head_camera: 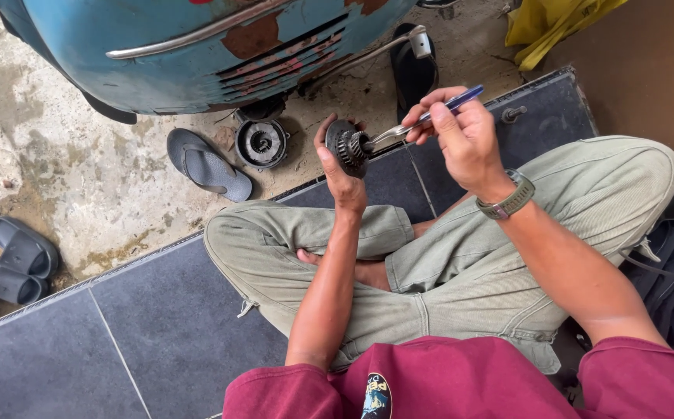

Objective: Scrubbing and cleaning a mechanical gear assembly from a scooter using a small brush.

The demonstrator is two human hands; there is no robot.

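**Gear Part Held Up and Worked With a Blue-Handled Tool**

A round, dark gear assembly is held upright in the left hand, the fingers closed around its rim and the thumb laid along its near side. It is kept in the air above the knees, over the far edge of the grey tiled floor, where the tiles meet the concrete ground. A slim tool with a blue handle is pinched firmly in the right hand, and its metal tip is set against the toothed centre of the gear assembly. A green watch is worn on the right wrist.

The person is seated cross-legged in olive trousers and a maroon shirt. On the concrete, just beyond the tile edge, a round metal housing is seen beside a grey sandal. A worn blue scooter body is seen along the top edge. A pair of dark slides lies at the left edge.
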